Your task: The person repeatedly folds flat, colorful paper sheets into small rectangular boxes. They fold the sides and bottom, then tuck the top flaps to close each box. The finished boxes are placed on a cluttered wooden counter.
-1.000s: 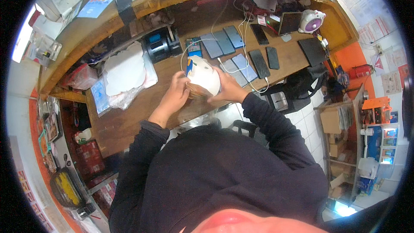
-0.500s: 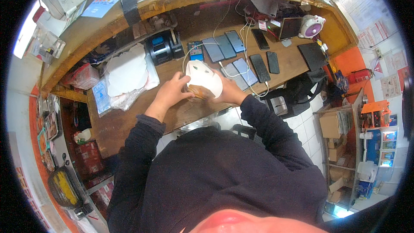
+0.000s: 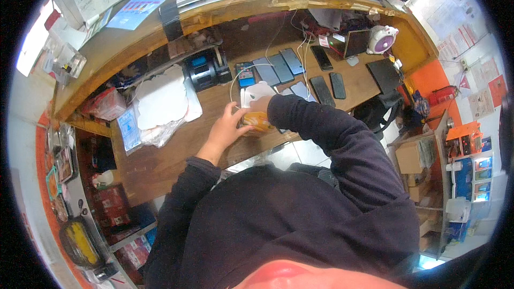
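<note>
Holding the white-and-orange container (image 3: 255, 90) near frame centre, over the counter (image 3: 176, 155), by its left side in the left hand (image 3: 227, 128), with thumb and fingers part-spread around it. At its top, right hand (image 3: 261, 105) with grip mostly hidden; cannot tell how far open. Noted at upper centre: phones (image 3: 281, 68) lying side by side.

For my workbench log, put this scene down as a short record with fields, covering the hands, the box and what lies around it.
Left hand: at the left side of the box, thumb and fingers spread
Right hand: at the box's upper right, mostly hidden by the dark sleeve; grip unclear
Box: white flaps, orange side
Desk: brown wood
Phones: several, lying beyond the box and to its right
Fan: white and purple, far right
</note>
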Demonstrator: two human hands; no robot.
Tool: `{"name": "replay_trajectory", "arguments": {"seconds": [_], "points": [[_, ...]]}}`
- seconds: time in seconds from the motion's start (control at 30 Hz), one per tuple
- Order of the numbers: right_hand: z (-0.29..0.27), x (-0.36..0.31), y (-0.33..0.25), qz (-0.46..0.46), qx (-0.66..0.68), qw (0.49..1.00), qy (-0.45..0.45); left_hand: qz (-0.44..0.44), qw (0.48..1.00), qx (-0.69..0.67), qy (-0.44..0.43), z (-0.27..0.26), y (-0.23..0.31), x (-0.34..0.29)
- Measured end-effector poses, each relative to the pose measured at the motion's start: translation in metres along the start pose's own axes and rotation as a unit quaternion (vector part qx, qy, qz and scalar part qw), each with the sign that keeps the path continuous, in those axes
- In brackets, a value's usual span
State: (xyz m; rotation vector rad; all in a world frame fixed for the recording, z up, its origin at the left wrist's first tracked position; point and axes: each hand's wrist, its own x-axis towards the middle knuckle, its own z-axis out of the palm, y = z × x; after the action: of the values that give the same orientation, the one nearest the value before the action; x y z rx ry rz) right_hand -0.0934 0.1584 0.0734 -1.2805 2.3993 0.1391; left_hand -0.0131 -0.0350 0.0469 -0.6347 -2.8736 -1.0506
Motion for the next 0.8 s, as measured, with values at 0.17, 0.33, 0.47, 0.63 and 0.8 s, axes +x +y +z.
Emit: {"name": "replay_trajectory", "arguments": {"seconds": [0.17, 0.33, 0.47, 0.63, 0.8], "points": [[0.074, 0.029, 0.05, -0.013, -0.006, 1.0, 0.004, 0.032, 0.971, -0.211, 0.103, 0.061, -0.025, -0.002], [0.037, 0.025, 0.004, 0.012, -0.085, 0.996, -0.009, -0.016, 0.937, -0.348, -0.019, 0.087, -0.055, 0.015], [0.024, 0.013, -0.013, 0.023, -0.095, 0.995, -0.013, 0.036, 0.936, -0.351, -0.015, 0.101, -0.067, 0.023], [0.008, 0.001, 0.012, -0.087, 0.321, 0.943, -0.009, 0.022, 0.942, -0.333, -0.036, 0.088, -0.064, 0.019], [-0.007, -0.005, -0.046, 0.046, 0.234, 0.959, -0.153, 0.008, 0.919, -0.395, -0.018, 0.097, -0.04, 0.014]]}}
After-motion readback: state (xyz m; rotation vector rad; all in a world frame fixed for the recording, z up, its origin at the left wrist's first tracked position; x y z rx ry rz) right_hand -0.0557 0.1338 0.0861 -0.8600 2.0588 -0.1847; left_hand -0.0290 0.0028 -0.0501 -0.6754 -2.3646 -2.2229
